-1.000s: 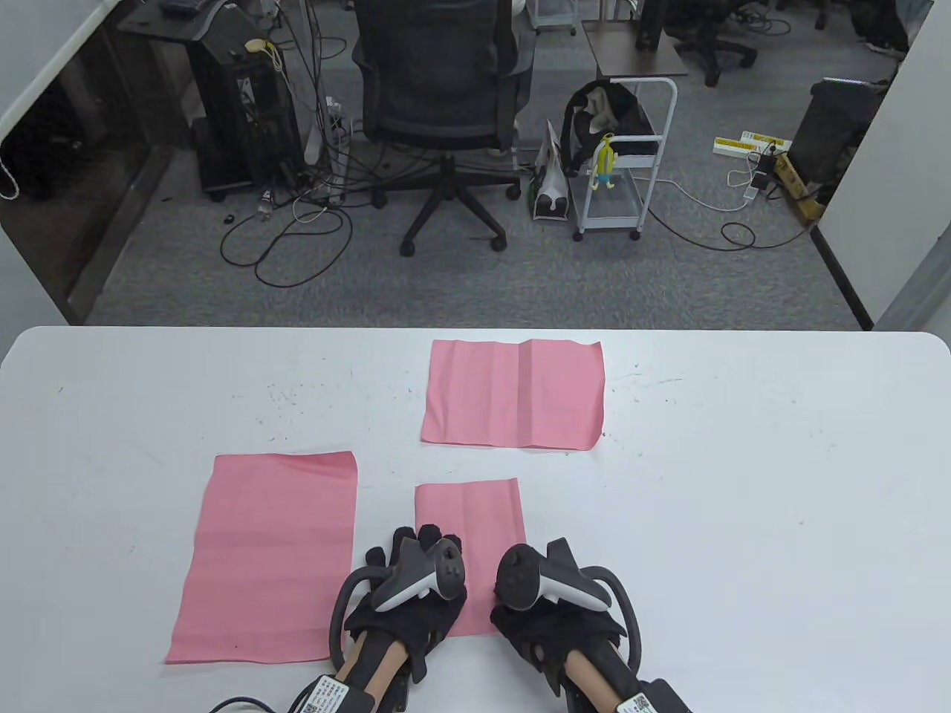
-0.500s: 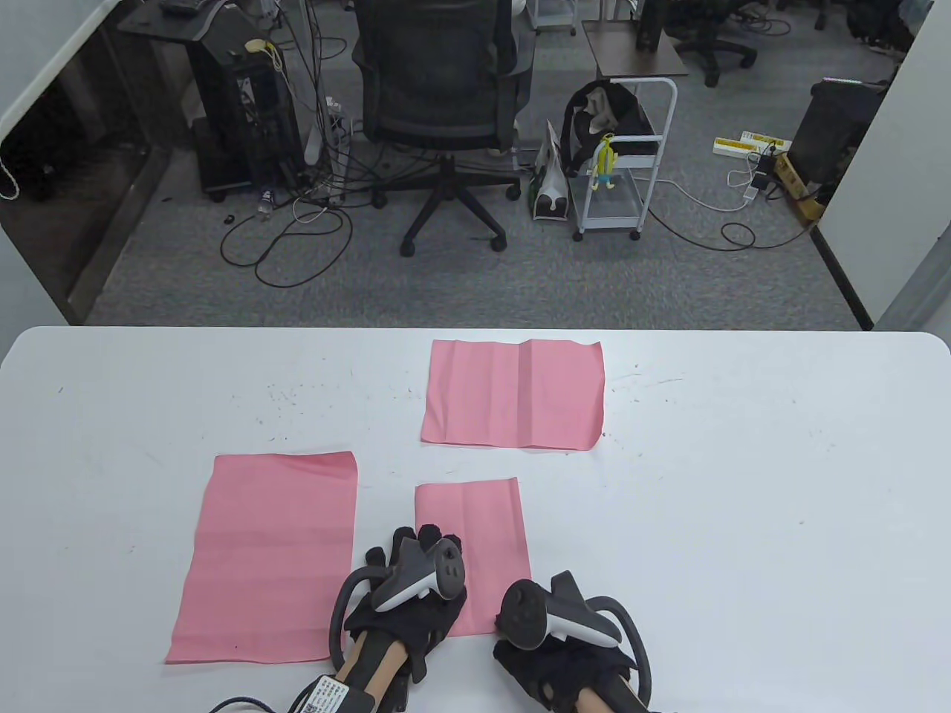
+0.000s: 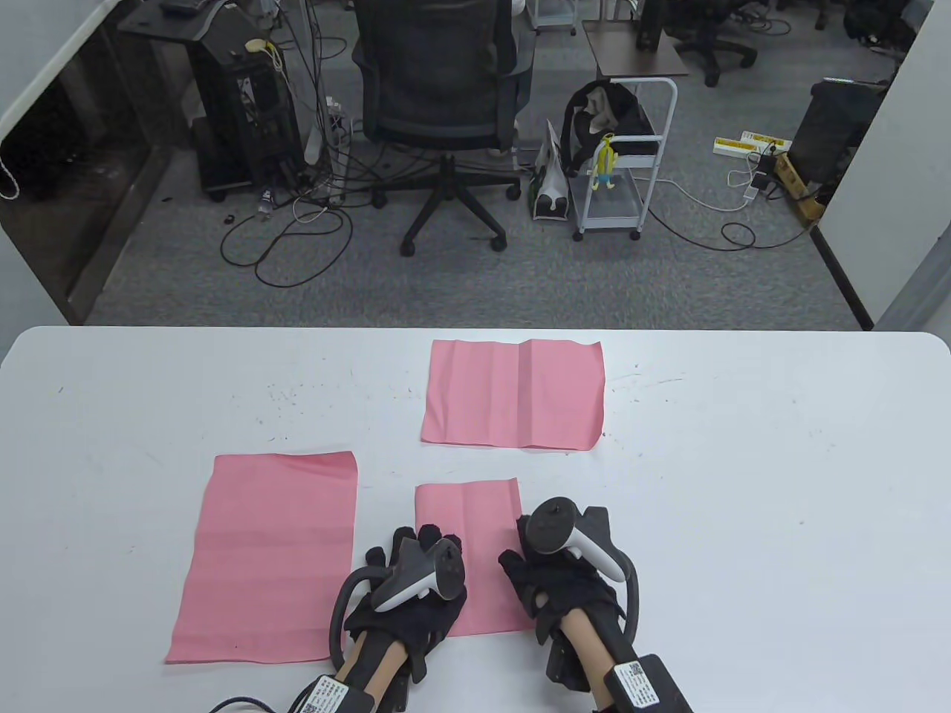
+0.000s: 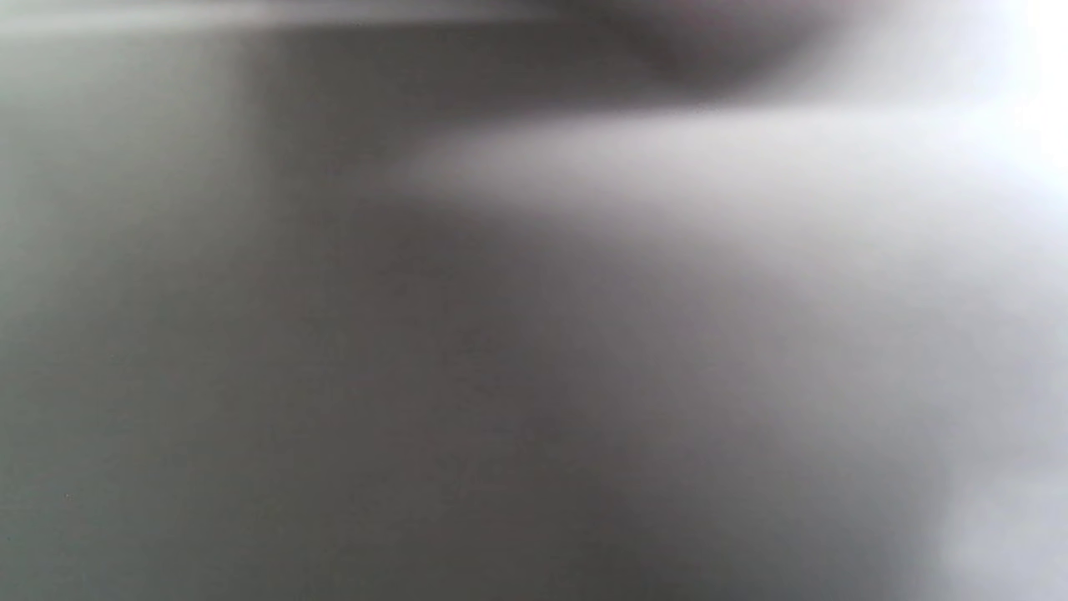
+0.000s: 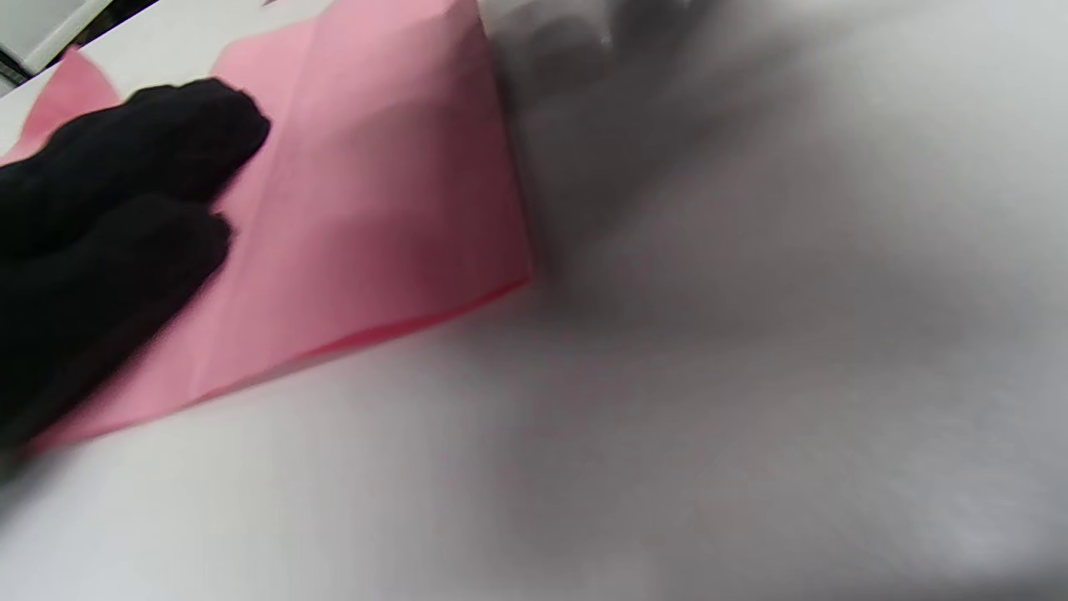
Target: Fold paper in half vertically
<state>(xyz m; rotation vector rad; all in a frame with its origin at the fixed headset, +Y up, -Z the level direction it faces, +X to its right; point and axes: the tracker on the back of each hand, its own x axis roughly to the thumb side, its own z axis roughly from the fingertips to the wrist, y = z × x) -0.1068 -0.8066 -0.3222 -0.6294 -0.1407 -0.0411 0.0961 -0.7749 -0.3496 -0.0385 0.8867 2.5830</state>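
Beyond the white tabletop [image 3: 743, 460] lies grey carpet [image 3: 461, 286] strewn with black and white cables [image 3: 286, 249]. A black mesh office chair [image 3: 442, 96] stands on castors, with a dark computer tower [image 3: 241, 111] to its left and a white wire cart [image 3: 628, 160] holding a dark bag to its right. White walls [image 3: 884, 163] close the room's sides, and more chairs stand at the back.

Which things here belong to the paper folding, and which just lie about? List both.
In the job:
folded pink paper, under both hands
left hand, resting on it
right hand, at its right edge

Lying about:
large pink sheet
far pink sheet
white table
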